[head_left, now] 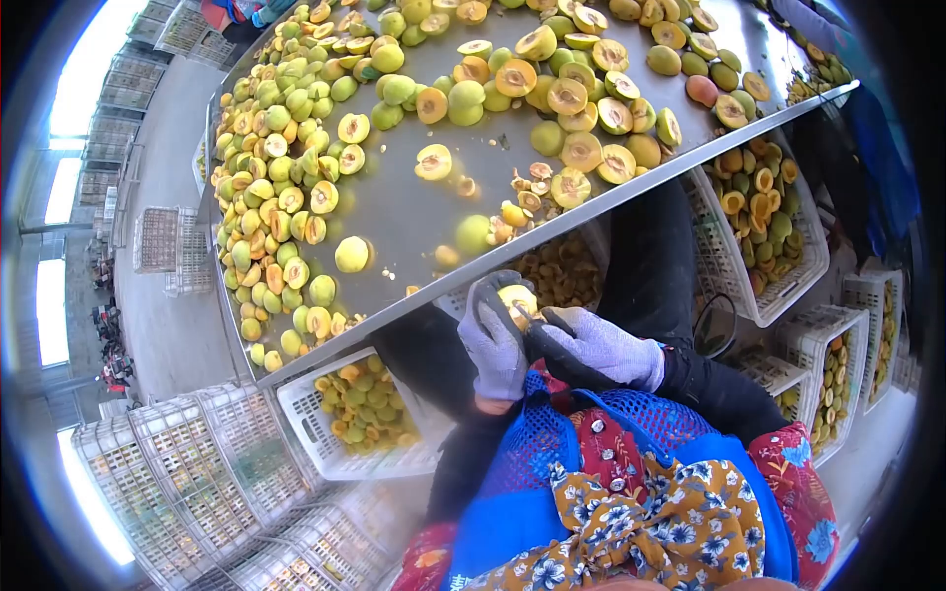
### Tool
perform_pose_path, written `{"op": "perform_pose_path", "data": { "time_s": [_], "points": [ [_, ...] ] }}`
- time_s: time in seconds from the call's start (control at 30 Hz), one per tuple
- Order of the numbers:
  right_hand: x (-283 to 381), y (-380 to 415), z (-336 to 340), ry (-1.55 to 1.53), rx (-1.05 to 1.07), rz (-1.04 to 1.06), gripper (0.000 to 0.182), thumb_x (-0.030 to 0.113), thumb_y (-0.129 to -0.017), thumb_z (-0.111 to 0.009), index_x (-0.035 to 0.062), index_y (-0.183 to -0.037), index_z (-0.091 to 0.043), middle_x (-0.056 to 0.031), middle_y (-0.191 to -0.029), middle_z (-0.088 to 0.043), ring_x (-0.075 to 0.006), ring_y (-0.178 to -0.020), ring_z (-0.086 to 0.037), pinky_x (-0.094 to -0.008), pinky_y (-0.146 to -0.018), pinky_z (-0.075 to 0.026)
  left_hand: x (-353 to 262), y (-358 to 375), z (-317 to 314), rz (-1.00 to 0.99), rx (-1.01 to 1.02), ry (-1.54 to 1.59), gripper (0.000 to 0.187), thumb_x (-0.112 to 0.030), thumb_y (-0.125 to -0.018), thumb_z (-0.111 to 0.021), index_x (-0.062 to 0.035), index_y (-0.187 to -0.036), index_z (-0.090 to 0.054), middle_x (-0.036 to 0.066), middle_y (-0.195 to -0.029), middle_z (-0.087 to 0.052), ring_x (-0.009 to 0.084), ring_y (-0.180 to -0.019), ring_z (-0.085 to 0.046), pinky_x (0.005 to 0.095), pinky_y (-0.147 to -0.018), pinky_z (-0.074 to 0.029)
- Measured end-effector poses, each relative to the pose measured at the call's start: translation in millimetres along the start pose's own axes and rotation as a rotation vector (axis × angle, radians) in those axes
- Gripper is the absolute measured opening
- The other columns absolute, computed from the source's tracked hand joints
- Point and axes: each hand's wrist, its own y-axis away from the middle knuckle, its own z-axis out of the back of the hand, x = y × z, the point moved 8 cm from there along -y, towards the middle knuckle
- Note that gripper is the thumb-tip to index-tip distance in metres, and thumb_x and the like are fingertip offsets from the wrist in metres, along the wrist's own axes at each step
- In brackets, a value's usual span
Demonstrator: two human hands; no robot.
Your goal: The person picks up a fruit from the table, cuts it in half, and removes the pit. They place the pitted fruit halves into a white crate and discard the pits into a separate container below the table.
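Observation:
My left hand [493, 340], in a lavender glove with dark fingers, is wrapped round a yellow stone fruit [516, 296] that looks like an apricot. Close against it, my right hand [603, 347] wears a matching glove and has its fingers curled at the fruit. Whatever those right fingers grip is hidden. Both hands are over my lap, just below the front edge of a metal table [394, 212]. Pits and scraps [527, 192] lie near that edge, beside a cut apricot half [571, 187].
Many whole and halved fruits [286, 167] cover the table's left and far parts. A white crate of fruit [296, 399] stands below left, another crate [778, 305] at right. Stacked crates [187, 463] fill the lower left. Another person's sleeve [823, 30] shows at upper right.

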Motion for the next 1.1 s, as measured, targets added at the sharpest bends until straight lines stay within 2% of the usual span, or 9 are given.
{"op": "perform_pose_path", "data": {
  "time_s": [0.13, 0.23, 0.33, 0.4, 0.5, 0.6, 0.77, 0.93, 1.1],
  "points": [
    [-18, 1, -7, 0.091, 0.036, 0.114, 0.019, 0.017, -0.097, -0.050, -0.0011, -0.097, -0.054, -0.0127, -0.080, -0.056, -0.0216, -0.070, -0.061, -0.0340, -0.060, -0.049, 8, -3, -5, 0.129, 0.102, -0.397, 0.026, -0.017, -0.102, -0.042, -0.0019, -0.099, -0.063, 0.015, -0.083, -0.067, 0.0276, -0.076, -0.067, 0.0361, -0.070, -0.052],
    [-28, 7, -11, -0.129, 0.076, 0.023, 0.015, 0.014, -0.094, -0.054, 0.0000, -0.097, -0.055, -0.0089, -0.077, -0.056, -0.0171, -0.068, -0.058, -0.0326, -0.059, -0.047, 25, 2, -8, -0.091, 0.245, -0.742, 0.025, -0.016, -0.102, -0.043, -0.0021, -0.097, -0.063, 0.014, -0.081, -0.067, 0.0294, -0.077, -0.067, 0.0383, -0.072, -0.051],
    [-33, 7, -15, -0.678, 0.127, -0.117, 0.017, 0.014, -0.089, -0.060, 0.0001, -0.099, -0.056, -0.0060, -0.076, -0.057, -0.0150, -0.066, -0.054, -0.0311, -0.059, -0.044, -3, 8, -9, -0.167, 0.125, -0.509, 0.022, -0.011, -0.099, -0.043, -0.0005, -0.102, -0.063, 0.017, -0.089, -0.065, 0.0274, -0.081, -0.066, 0.0375, -0.074, -0.051],
    [-24, 7, -10, -0.506, 0.146, 0.075, 0.021, 0.015, -0.088, -0.062, 0.0001, -0.101, -0.058, -0.0041, -0.076, -0.057, -0.0128, -0.067, -0.052, -0.0287, -0.059, -0.043, -11, 10, -8, -0.177, 0.088, -0.407, 0.020, -0.009, -0.097, -0.045, -0.0005, -0.103, -0.062, 0.016, -0.093, -0.066, 0.0253, -0.081, -0.065, 0.0357, -0.074, -0.050],
    [-23, 7, -12, -0.333, 0.126, 0.284, 0.022, 0.021, -0.091, -0.063, 0.0016, -0.100, -0.060, -0.0012, -0.074, -0.056, -0.0088, -0.066, -0.051, -0.0249, -0.057, -0.041, 42, 7, -14, 0.273, 0.377, -0.255, 0.018, -0.013, -0.097, -0.048, -0.0019, -0.102, -0.061, 0.013, -0.091, -0.067, 0.0243, -0.079, -0.065, 0.0350, -0.073, -0.050],
    [-45, 20, -25, -0.997, 0.069, -0.322, 0.032, 0.037, -0.100, -0.055, 0.0058, -0.097, -0.061, 0.0006, -0.066, -0.054, -0.0054, -0.050, -0.048, -0.0195, -0.043, -0.037, 33, 11, -21, 0.169, 0.423, -0.139, 0.038, -0.032, -0.104, -0.043, -0.0002, -0.097, -0.063, 0.008, -0.081, -0.065, 0.0156, -0.075, -0.063, 0.0296, -0.070, -0.051],
    [-44, 23, -59, -2.034, 0.439, -0.515, 0.035, 0.038, -0.102, -0.049, 0.0033, -0.106, -0.055, -0.0029, -0.061, -0.050, -0.0089, -0.040, -0.044, -0.0196, -0.033, -0.033, 27, 10, -25, 0.003, 0.366, 0.024, 0.039, -0.037, -0.101, -0.049, -0.0009, -0.097, -0.061, 0.008, -0.086, -0.067, 0.0162, -0.079, -0.064, 0.0300, -0.073, -0.052],
    [-50, 25, -67, -2.159, 0.524, -0.573, 0.037, 0.038, -0.102, -0.048, 0.0020, -0.106, -0.054, -0.0009, -0.059, -0.041, -0.0084, -0.039, -0.037, -0.0181, -0.032, -0.030, 40, 15, -26, 0.004, 0.375, 0.013, 0.063, -0.061, -0.081, -0.069, -0.0022, -0.100, -0.056, 0.009, -0.091, -0.068, 0.0195, -0.081, -0.067, 0.0317, -0.076, -0.054],
    [-41, 22, -60, -2.055, 0.412, -0.457, 0.035, 0.035, -0.101, -0.051, 0.0004, -0.106, -0.054, -0.0033, -0.064, -0.049, -0.0071, -0.042, -0.042, -0.0174, -0.033, -0.033, 20, 9, -26, -0.056, 0.413, 0.022, 0.059, -0.056, -0.084, -0.068, -0.0021, -0.102, -0.056, 0.010, -0.091, -0.067, 0.0188, -0.080, -0.066, 0.0309, -0.074, -0.053]
  ]
}}
